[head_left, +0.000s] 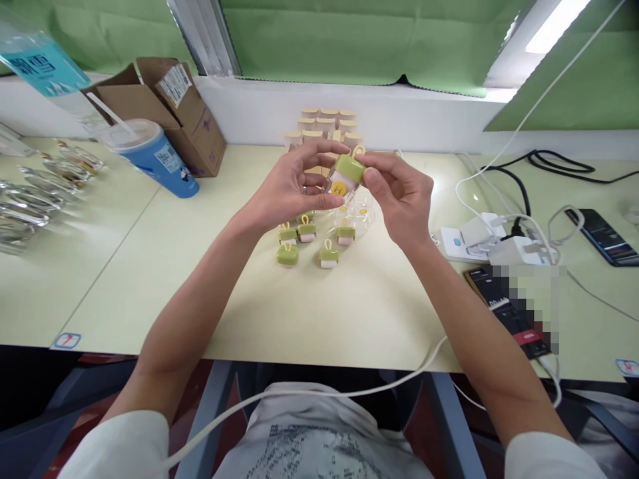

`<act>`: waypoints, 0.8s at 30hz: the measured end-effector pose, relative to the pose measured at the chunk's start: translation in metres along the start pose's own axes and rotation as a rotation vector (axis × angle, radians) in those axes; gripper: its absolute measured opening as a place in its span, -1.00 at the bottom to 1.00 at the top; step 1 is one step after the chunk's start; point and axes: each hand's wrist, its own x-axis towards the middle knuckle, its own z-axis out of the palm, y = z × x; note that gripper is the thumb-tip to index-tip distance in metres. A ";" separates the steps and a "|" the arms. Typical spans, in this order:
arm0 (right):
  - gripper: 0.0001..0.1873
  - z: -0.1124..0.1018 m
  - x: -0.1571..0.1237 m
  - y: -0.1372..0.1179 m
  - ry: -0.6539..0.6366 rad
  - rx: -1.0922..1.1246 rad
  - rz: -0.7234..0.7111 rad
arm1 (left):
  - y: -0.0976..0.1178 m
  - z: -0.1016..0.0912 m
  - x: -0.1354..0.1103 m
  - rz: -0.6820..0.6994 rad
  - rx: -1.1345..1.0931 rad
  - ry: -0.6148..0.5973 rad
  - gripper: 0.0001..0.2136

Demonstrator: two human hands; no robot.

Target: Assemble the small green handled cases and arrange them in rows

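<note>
Above the middle of the table, both my hands are closed on one small clear container with a green cap (345, 174). It is tilted, has a cream loop on top, and shows a round yellow sticker marked H. My left hand (304, 176) grips its clear body from the left, thumb below. With thumb and fingers, my right hand (397, 189) pinches the right side of the cap by the loop. Beneath the hands stand several similar green-capped pieces (328, 254) with pale lower parts. Clear containers with yellow stickers (360, 211) are partly hidden behind my hands.
Rows of cream pieces (327, 123) stand by the wall. To the left are a blue cup (160, 163) with a straw, an open cardboard box (200, 133) and several shiny wrapped items (34, 193). A power strip (456, 244), cables and phones (606, 236) lie right.
</note>
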 end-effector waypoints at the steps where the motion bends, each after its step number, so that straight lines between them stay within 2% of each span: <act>1: -0.42 0.000 0.000 0.000 0.016 -0.008 -0.003 | 0.000 0.001 0.000 0.001 0.010 -0.002 -0.27; 10: -0.51 -0.001 -0.001 -0.001 0.060 -0.011 -0.045 | -0.001 0.005 0.000 0.068 0.050 0.033 -0.33; 14: -0.50 -0.007 0.001 -0.006 -0.028 -0.119 -0.065 | -0.002 0.005 0.002 0.031 -0.006 0.049 -0.33; 18: -0.28 -0.009 0.001 -0.003 -0.112 -0.219 -0.081 | -0.004 0.004 0.002 -0.022 -0.033 0.051 -0.33; 24: -0.33 -0.012 0.000 0.002 -0.142 -0.245 -0.054 | -0.009 0.009 0.000 -0.015 -0.033 0.035 -0.44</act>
